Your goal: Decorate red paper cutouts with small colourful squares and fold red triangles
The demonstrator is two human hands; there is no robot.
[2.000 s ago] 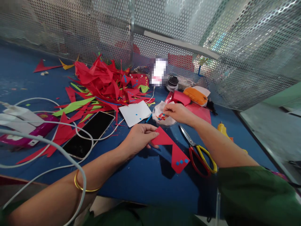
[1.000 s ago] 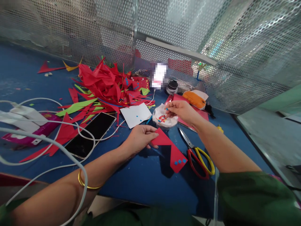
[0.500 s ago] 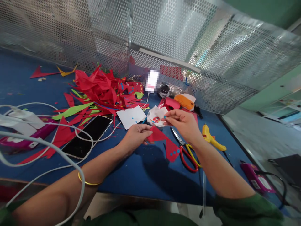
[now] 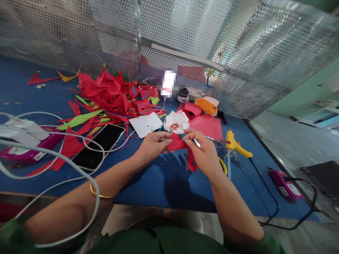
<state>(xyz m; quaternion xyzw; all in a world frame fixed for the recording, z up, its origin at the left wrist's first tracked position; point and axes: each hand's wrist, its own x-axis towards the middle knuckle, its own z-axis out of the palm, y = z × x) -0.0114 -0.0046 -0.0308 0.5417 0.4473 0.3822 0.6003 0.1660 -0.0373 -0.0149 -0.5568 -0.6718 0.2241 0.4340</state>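
My left hand (image 4: pixel 155 145) is closed on the left end of a bent red paper strip (image 4: pixel 177 143). The strip looks like thin card or felt. My right hand (image 4: pixel 200 150) pinches a tiny blue piece (image 4: pixel 183 139) at the strip's upper right part, fingertips close to its surface. Small blue squares show on the strip's lower end, which my right hand partly covers. Just beyond my hands, a white paper-lined dish (image 4: pixel 182 118) holds small red and other coloured bits. Left of it lies a white sheet (image 4: pixel 145 123) with a few blue squares. Scissors (image 4: pixel 224 165) are mostly hidden beneath my right hand.
Red and green scraps (image 4: pixel 106 93) heap up at the back left. A black phone (image 4: pixel 99 146) and looping white cables (image 4: pixel 102 165) lie left. On the right are a yellow glue gun (image 4: pixel 234 144) and a purple power strip (image 4: pixel 284 185). A perforated metal screen (image 4: pixel 180 35) stands behind.
My right hand has moved from beside the dish down to the red strip with the blue piece, covering most of the scissors. My left hand keeps its hold. The view has shifted slightly.
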